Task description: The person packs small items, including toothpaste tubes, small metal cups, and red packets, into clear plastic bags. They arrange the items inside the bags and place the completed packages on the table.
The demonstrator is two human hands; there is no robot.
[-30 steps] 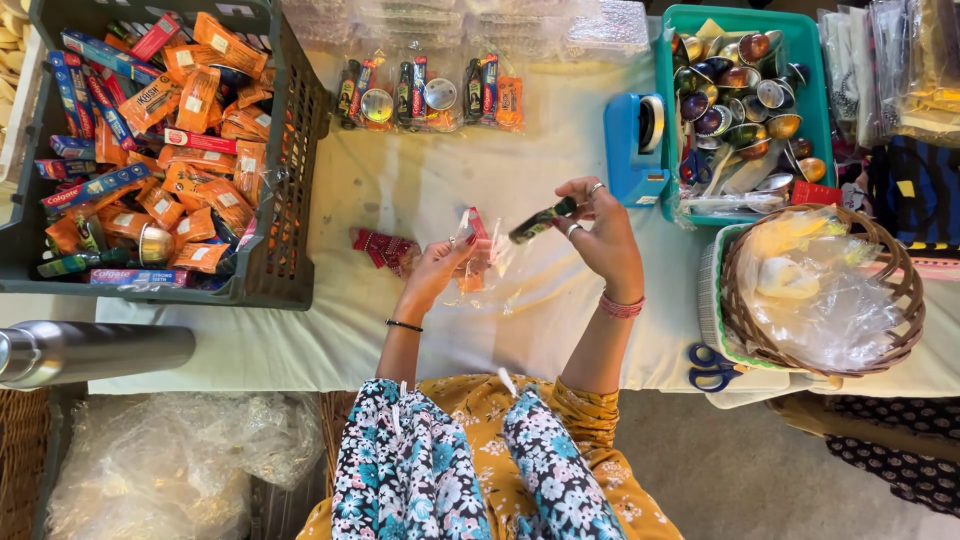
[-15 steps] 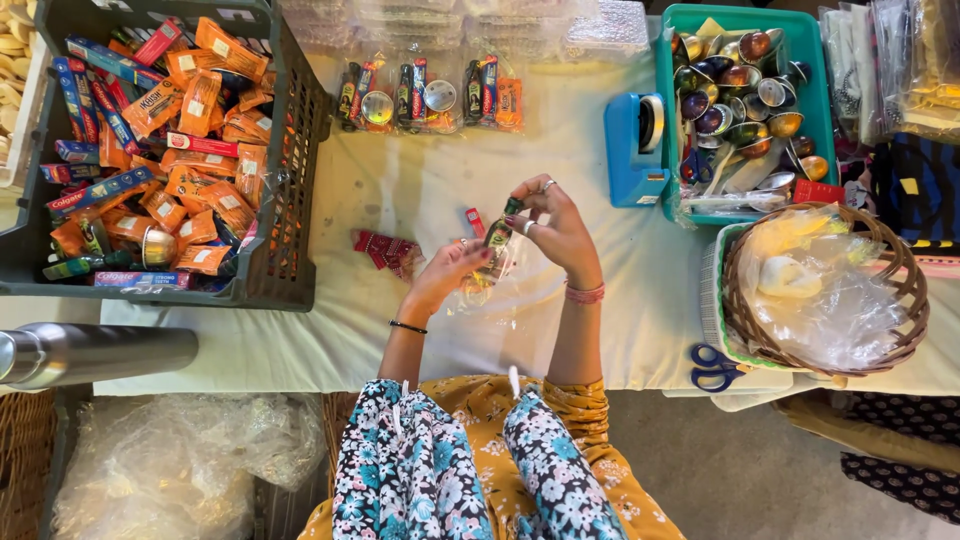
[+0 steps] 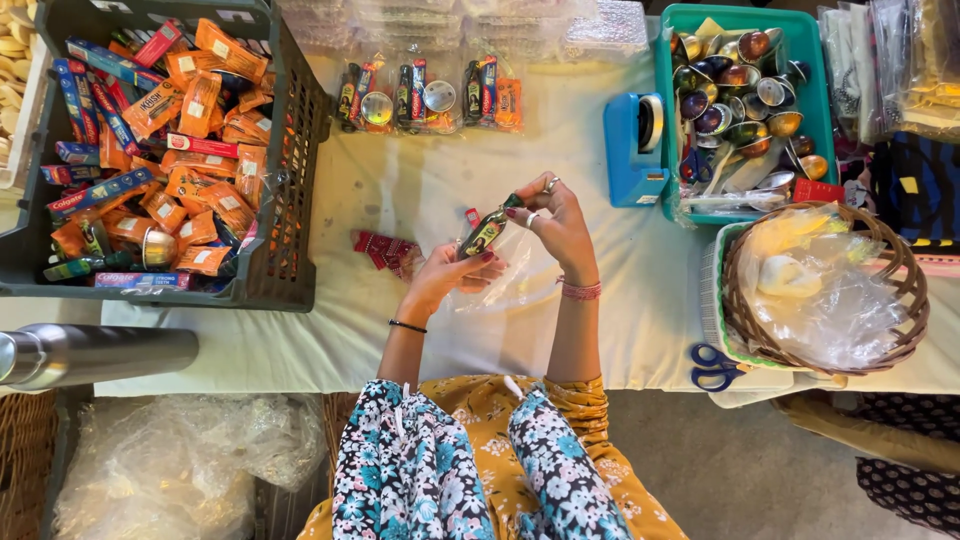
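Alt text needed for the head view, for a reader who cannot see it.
Seen from above, a person's left hand and right hand hold a small dark bottle and a clear plastic bag over a white-covered table. A dark crate of packets sits left; a teal tray of metal bowls right.

White-clothed table [image 3: 400, 340] in bright even light, grey floor [image 3: 740, 470] below, wicker edge [image 3: 20, 460] bottom-left.

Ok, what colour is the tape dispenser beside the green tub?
Blue. The tape dispenser shows best in the head view.
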